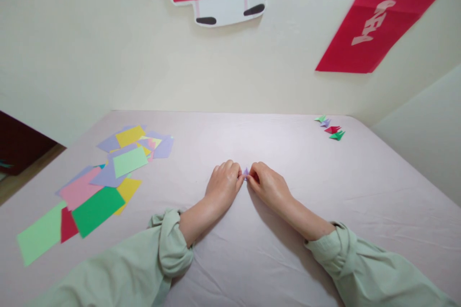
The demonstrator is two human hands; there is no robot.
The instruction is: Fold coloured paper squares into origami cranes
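Note:
Between my hands, at the middle of the table, is a small piece of folded purple paper (246,173). My left hand (224,180) pinches it from the left with thumb and fingers closed. From the right, my right hand (269,183) grips its other side between thumb and forefinger. Only a narrow pointed part of the paper shows; my fingers cover the rest. Four-colour folded paper figures stand at the far right: a red folded figure (333,130), a green one (337,135), a purple one (325,123) and a light green one (320,119).
Loose coloured paper sheets lie scattered on the left, among them a green sheet (98,211), a pink sheet (81,189) and a yellow sheet (130,136). A pale cloth covers the table (252,259). Behind it rises a wall (230,72) with a red banner (374,24).

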